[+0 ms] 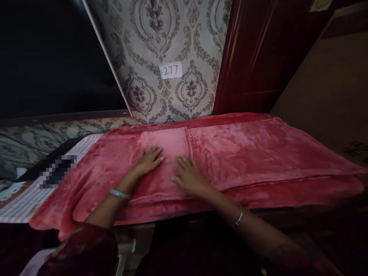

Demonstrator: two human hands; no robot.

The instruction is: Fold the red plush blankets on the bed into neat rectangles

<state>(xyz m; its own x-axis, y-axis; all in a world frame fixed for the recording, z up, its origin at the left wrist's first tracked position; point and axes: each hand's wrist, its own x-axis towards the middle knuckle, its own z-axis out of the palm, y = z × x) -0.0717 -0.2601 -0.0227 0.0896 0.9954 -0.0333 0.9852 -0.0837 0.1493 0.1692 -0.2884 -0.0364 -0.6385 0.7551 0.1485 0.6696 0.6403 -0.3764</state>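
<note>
A red plush blanket lies spread in folded layers along the table, with a lighter pink folded-over panel near its middle. On the left part of that panel my left hand rests flat, palm down, fingers spread. My right hand lies palm down beside the panel's right edge, its fingers stretched forward and slightly apart. Both hands press on the fabric and grip nothing. The blanket's left end is rumpled and hangs over the table's front edge.
A large dark screen stands at the back left. Left of the blanket are a striped cloth and a blurred-out dark object. A paper marked 277 is on the patterned wall. A dark red door and a cardboard box bound the right.
</note>
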